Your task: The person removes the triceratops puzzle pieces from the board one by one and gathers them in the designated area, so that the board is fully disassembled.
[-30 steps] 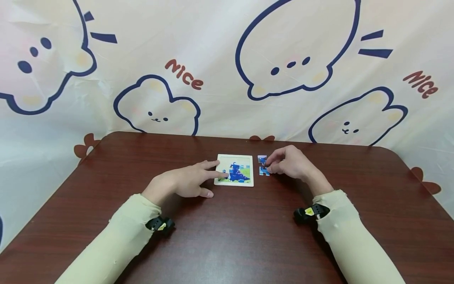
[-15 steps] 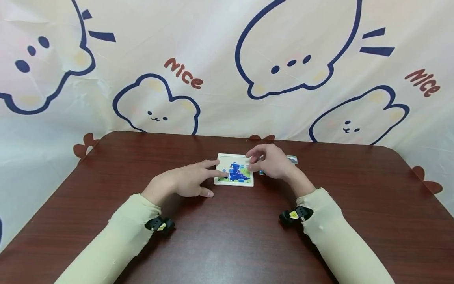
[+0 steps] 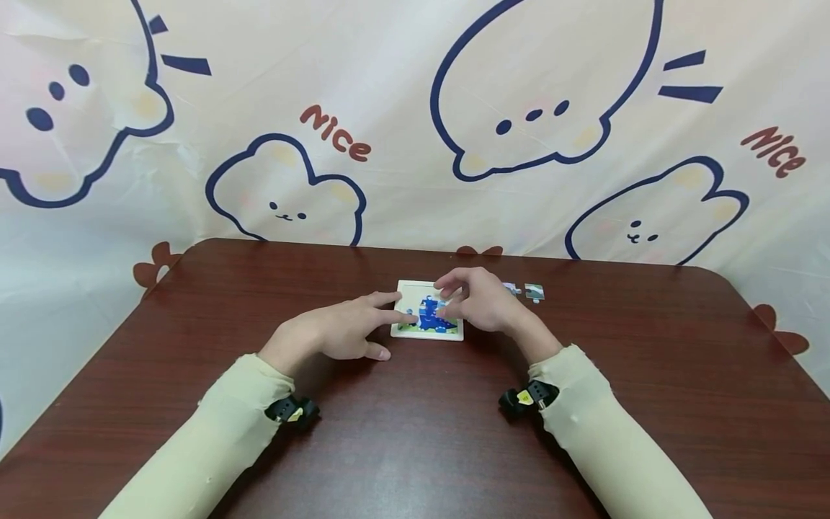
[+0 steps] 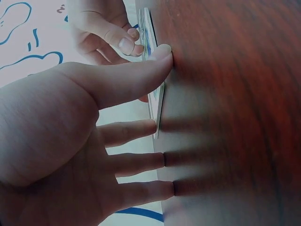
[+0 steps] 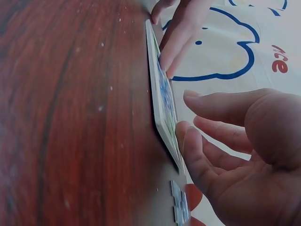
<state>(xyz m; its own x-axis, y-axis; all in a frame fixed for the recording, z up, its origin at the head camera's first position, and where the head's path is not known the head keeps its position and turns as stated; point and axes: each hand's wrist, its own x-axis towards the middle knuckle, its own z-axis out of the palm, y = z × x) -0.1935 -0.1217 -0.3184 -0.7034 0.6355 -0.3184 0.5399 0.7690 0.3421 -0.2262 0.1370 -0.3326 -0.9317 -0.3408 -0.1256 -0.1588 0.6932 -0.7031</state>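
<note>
A square jigsaw board (image 3: 405, 334) with a pale rim and a blue dinosaur picture lies flat on the table. My left hand (image 3: 344, 330) rests at its left side, fingers spread. Two of its fingertips touch the board, and the thumb lies against the near side. Over the right part of the board is my right hand (image 3: 483, 299), its fingers bent and its thumb apart from them. In the right wrist view, the right fingertips (image 5: 189, 134) are at the board's surface, and no piece shows between thumb and fingers. The picture's upper right is partly hidden by this hand.
Loose puzzle pieces lie beyond the right hand: one piece (image 3: 534, 292) in full view, another piece (image 3: 512, 288) partly covered. The brown table (image 3: 415, 432) ends at a cloth backdrop (image 3: 402, 202) printed with cartoon animals.
My right hand has moved left from the loose pieces beside the board to over the board, its thumb now lower on the picture. Pieces behind it have come into view. The left hand stays still.
</note>
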